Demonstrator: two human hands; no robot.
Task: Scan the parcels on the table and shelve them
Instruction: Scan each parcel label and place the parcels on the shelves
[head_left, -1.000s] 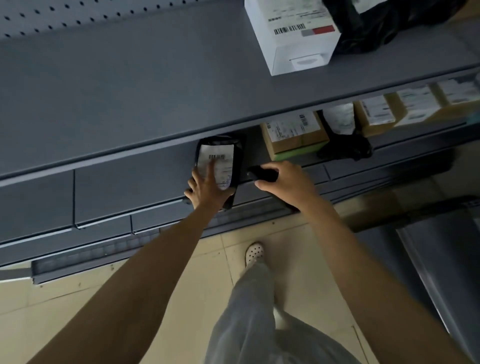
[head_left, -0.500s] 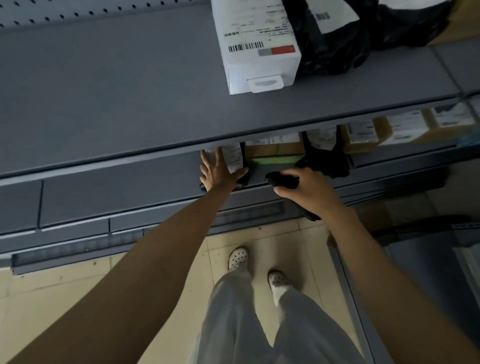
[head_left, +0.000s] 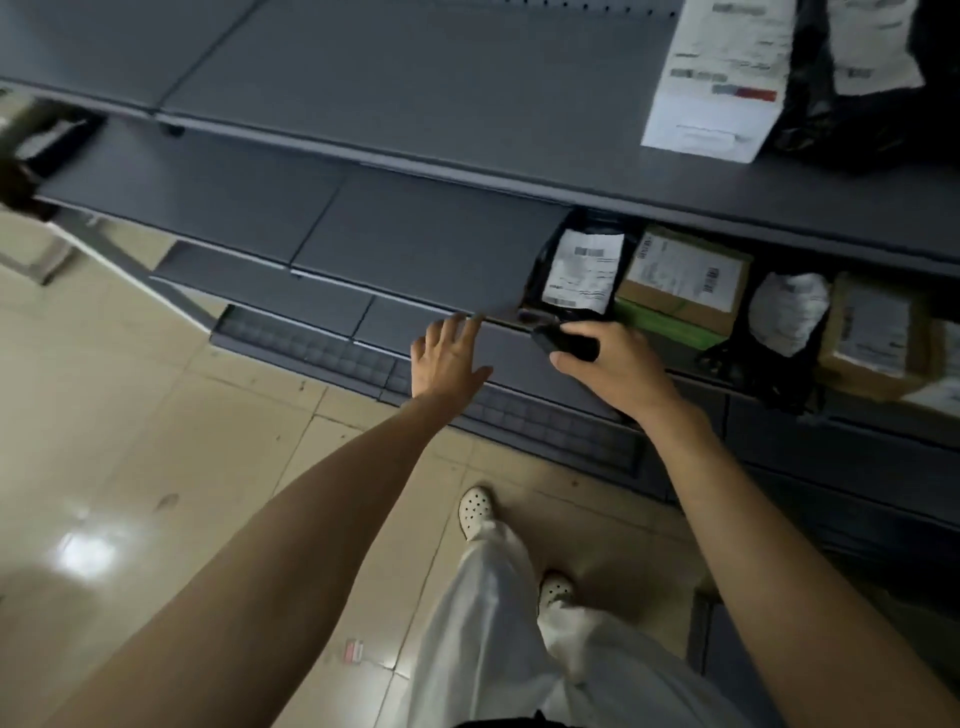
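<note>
Lying shelved, black parcel (head_left: 582, 270) is just beyond left hand (head_left: 447, 358).

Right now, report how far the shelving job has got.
Done: the black bag parcel sits on the lower shelf beside a cardboard box, with more parcels further right. In hand: the right hand grips the scanner near that parcel; the left hand is open and holds nothing. Left: the table is out of view, so remaining parcels cannot be counted.
</note>
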